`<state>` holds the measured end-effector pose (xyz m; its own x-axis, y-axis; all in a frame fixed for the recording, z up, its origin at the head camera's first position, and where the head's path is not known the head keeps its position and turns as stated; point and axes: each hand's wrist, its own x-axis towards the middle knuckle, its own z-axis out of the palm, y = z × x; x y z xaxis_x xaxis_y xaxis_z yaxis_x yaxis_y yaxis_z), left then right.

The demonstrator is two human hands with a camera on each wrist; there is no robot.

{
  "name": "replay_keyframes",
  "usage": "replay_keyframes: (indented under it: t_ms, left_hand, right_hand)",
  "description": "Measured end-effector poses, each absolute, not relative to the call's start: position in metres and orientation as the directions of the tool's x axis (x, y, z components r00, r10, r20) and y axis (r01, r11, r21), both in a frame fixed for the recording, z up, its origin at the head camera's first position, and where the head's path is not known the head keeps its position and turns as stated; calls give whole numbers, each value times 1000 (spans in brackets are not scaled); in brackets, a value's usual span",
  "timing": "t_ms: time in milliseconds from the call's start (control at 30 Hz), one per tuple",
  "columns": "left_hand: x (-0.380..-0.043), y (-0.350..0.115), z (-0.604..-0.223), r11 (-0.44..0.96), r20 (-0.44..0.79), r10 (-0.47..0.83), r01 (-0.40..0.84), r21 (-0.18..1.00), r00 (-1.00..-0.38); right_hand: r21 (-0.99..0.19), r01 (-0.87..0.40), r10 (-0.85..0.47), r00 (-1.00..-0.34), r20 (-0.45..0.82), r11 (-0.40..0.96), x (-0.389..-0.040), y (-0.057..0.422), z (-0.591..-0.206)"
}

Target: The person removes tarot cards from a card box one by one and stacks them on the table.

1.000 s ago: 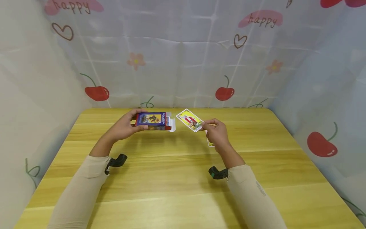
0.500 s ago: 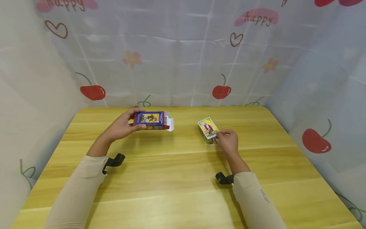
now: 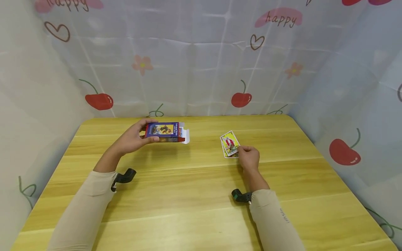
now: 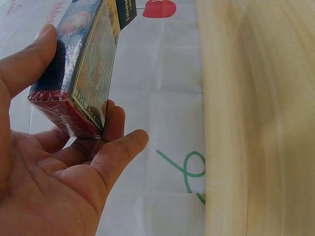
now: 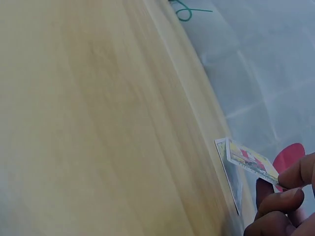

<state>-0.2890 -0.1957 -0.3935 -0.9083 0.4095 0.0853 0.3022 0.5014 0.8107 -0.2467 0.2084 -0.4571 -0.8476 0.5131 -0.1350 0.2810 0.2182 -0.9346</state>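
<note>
My left hand (image 3: 130, 138) grips a blue and red tarot card box (image 3: 162, 129) between thumb and fingers, held above the table at the left. The box's white end flap (image 3: 186, 136) stands open toward the right. My right hand (image 3: 249, 158) pinches one corner of a yellow tarot card (image 3: 230, 143) with a figure in red and white. That card overlaps another card (image 5: 229, 174), which lies flat on the table. In the right wrist view the pinched card (image 5: 251, 161) tilts up off the lower one. The lower card's picture is mostly covered.
The wooden table (image 3: 176, 209) runs back to a white curtain (image 3: 194, 76) printed with cherries, hearts and flowers. More of the sheeting closes off the left and right sides. A black wrist camera (image 3: 125, 176) juts from the left sleeve, another (image 3: 241, 196) from the right.
My right hand has carried the pinched card away from the box, rightward and down onto the card on the table. The left hand keeps holding the box in nearly the same place.
</note>
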Motion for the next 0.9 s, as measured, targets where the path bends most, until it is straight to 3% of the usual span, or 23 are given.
replay_keyframes:
  t_ms: [400, 900]
  left_hand:
    - [-290, -196, -394, 500, 80, 410, 298, 813, -908]
    - [-290, -196, -393, 514, 81, 407, 301, 804, -910]
  right_hand:
    - [-838, 277, 497, -868, -9, 469, -238, 217, -459]
    - [-918, 357, 327, -900, -288, 176, -234, 219, -450]
